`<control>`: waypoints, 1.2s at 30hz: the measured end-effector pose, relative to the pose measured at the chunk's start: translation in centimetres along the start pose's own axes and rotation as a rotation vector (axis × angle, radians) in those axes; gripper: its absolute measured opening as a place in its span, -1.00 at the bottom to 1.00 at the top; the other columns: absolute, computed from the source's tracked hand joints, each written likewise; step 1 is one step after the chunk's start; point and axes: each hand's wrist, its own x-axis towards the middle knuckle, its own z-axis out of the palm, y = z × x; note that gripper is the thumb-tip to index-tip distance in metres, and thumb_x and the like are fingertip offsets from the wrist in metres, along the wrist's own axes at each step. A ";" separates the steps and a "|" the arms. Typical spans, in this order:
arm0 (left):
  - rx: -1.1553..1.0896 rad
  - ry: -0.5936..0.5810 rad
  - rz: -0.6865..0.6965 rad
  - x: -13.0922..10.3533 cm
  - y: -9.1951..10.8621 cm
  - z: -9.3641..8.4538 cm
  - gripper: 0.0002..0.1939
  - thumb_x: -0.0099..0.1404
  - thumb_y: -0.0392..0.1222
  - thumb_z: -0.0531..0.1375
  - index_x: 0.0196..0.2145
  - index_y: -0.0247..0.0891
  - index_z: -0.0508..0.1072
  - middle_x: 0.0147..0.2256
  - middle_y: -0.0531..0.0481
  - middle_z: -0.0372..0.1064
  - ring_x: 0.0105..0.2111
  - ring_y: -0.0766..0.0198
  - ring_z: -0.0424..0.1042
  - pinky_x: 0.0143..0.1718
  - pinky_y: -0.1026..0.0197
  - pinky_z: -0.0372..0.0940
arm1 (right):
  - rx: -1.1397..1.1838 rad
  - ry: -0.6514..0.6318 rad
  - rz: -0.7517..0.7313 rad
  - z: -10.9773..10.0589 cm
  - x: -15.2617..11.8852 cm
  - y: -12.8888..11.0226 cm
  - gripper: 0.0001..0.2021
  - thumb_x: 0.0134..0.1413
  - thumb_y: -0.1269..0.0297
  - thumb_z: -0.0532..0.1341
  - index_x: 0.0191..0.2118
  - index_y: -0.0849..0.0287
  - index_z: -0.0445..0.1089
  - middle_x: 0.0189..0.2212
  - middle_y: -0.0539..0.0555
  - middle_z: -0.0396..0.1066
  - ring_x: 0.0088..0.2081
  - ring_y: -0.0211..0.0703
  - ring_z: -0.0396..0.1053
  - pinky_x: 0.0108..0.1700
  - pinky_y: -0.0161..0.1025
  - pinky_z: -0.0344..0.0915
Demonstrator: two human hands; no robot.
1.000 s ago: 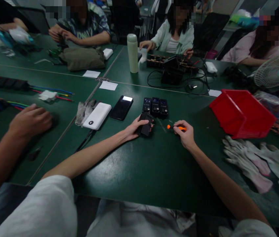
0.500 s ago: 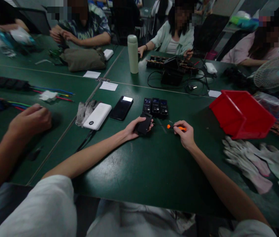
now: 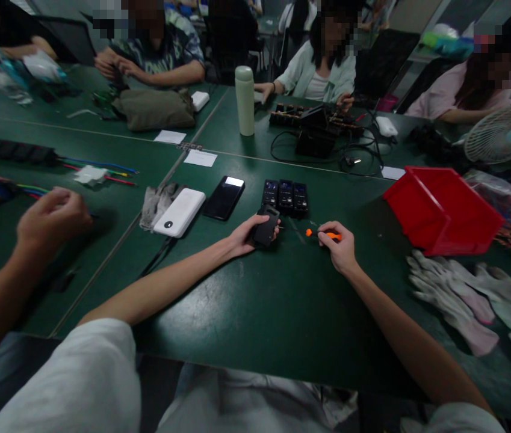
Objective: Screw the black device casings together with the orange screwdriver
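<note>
My left hand (image 3: 242, 238) is closed around a small black rectangular device (image 3: 266, 228), tilted, with a recessed area at its upper end. The thumb lies over its face and fingertips wrap its right edge. In my right hand (image 3: 342, 248), a screwdriver with an orange-and-black handle (image 3: 334, 236) is pinched between thumb and fingers. Its shaft points left toward the device; whether the tip touches it, I cannot tell. Just beyond both hands, three black box-shaped devices (image 3: 285, 195) stand side by side on the green table (image 3: 255, 319).
Left of the devices are a black phone (image 3: 224, 197), a white power bank (image 3: 180, 212) and a grey glove (image 3: 152, 205). A red bin (image 3: 436, 219) and work gloves (image 3: 456, 291) lie right. A green bottle (image 3: 245, 102) stands beyond. A co-worker's hand (image 3: 52, 219) is at left.
My hands, the black device and the screwdriver have hardly moved. The co-worker's hand at the left has shifted slightly left.
</note>
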 end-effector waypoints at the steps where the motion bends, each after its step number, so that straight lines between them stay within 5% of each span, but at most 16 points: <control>1: 0.011 0.010 0.007 0.0 0.0 0.0 -0.75 0.25 -0.22 0.16 -0.15 -0.42 0.42 -0.31 -0.16 0.45 -0.34 0.31 0.47 -0.26 0.30 0.44 | -0.007 -0.001 -0.001 0.0 0.0 0.0 -0.87 0.02 0.25 0.30 -0.30 0.13 0.41 -0.34 -0.01 0.34 -0.47 -0.29 0.28 -0.42 -0.26 0.27; 7: 0.077 0.041 0.069 0.1 -0.2 0.3 -0.71 0.19 -0.25 0.21 -0.11 -0.31 0.36 -0.19 -0.12 0.44 -0.33 0.32 0.48 -0.27 0.25 0.44 | -0.054 -0.007 -0.009 0.0 0.0 0.0 -0.86 0.02 0.22 0.29 -0.30 0.14 0.40 -0.33 0.00 0.34 -0.46 -0.28 0.30 -0.40 -0.26 0.29; 36: 0.115 0.012 0.070 0.0 -0.2 0.4 -0.69 0.20 -0.23 0.23 -0.09 -0.30 0.36 -0.19 -0.10 0.45 -0.30 0.30 0.49 -0.28 0.25 0.43 | -0.071 -0.009 0.024 -0.1 0.1 0.2 -0.86 0.06 0.20 0.27 -0.30 0.14 0.40 -0.46 -0.04 0.32 -0.50 -0.28 0.29 -0.40 -0.25 0.26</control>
